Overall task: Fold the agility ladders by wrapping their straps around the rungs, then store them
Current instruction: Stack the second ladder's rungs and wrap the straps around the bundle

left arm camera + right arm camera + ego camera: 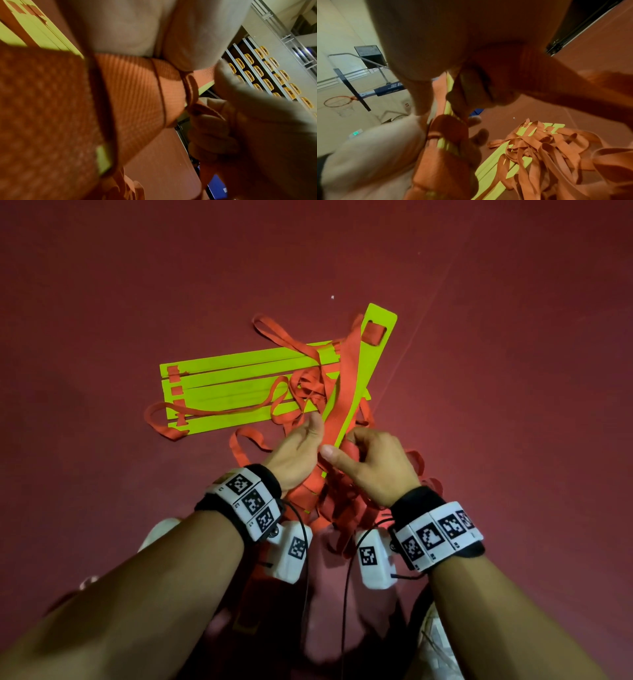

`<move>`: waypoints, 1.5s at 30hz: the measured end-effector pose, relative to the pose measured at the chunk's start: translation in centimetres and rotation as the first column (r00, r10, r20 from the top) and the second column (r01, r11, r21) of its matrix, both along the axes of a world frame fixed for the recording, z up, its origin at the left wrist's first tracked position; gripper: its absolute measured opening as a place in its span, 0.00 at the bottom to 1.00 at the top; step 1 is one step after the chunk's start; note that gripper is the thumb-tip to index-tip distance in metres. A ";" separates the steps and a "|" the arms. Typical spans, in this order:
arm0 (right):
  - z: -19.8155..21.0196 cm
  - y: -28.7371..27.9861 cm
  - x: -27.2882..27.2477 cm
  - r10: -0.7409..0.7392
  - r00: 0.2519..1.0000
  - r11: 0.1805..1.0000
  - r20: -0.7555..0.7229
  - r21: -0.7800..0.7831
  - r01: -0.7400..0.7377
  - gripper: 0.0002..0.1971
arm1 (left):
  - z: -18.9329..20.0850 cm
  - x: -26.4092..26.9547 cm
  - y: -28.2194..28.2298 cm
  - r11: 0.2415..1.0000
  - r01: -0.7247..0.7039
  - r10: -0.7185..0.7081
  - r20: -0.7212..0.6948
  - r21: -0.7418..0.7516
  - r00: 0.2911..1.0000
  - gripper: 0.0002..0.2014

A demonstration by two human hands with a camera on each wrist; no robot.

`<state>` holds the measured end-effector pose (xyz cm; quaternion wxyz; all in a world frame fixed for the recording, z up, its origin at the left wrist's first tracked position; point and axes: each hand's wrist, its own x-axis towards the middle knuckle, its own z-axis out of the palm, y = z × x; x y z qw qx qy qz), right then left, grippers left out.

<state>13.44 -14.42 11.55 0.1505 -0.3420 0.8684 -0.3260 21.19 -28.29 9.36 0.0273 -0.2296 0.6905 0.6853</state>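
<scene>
Wrapping is where we are judging ourselves to be: our left hand (297, 451) is gripping a raised bundle of yellow-green rungs (356, 378) with its fingers curled under and the thumb lying up along the edge, while our right hand (371, 462), just beside it, is pinching a folded bit of the orange strap (343, 368) between thumb and curled fingers. The bundle is angling up and away from both hands, with the wide strap running along its face. Beyond the fingertips and off to the left of our left hand, a second stack of rungs (233, 390) is lying flat on the red floor (102, 285), and a tangle of loose strap loops (301, 385) is crossing over it and trailing back under our wrists. We are seeing the main risk there: the strap we are pulling seems to be feeding out of that tangle, so a hard tug could be snagging a loop on the flat stack and dragging it, or tightening a knot. The wrap could also be slackening if our pinch is slipping, since webbing looks smooth and springy. The rungs in our left hand could be fanning apart if the grip is loosening, and the right wrist view is showing them already slightly splayed.
</scene>
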 end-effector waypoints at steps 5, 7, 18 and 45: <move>-1.1 0.1 -0.3 -0.088 0.995 0.996 -0.039 0.027 0.089 0.21 | -1.1 -0.3 0.1 0.961 -0.144 0.120 0.112 0.236 0.986 0.54; -1.3 0.4 -0.3 -0.120 0.992 0.991 -0.047 0.049 0.122 0.20 | -1.9 -0.4 0.1 0.938 -0.169 0.145 0.098 0.302 0.985 0.38; -1.6 0.9 -0.8 -0.144 0.987 0.975 0.069 0.180 0.130 0.11 | -2.6 -0.2 0.4 0.950 -0.014 0.010 0.015 0.312 1.000 0.04; 0.2 2.4 -1.6 -0.006 0.943 0.973 0.333 0.217 -0.071 0.08 | -4.6 0.9 0.1 0.955 0.152 -0.128 -0.108 0.255 0.986 0.11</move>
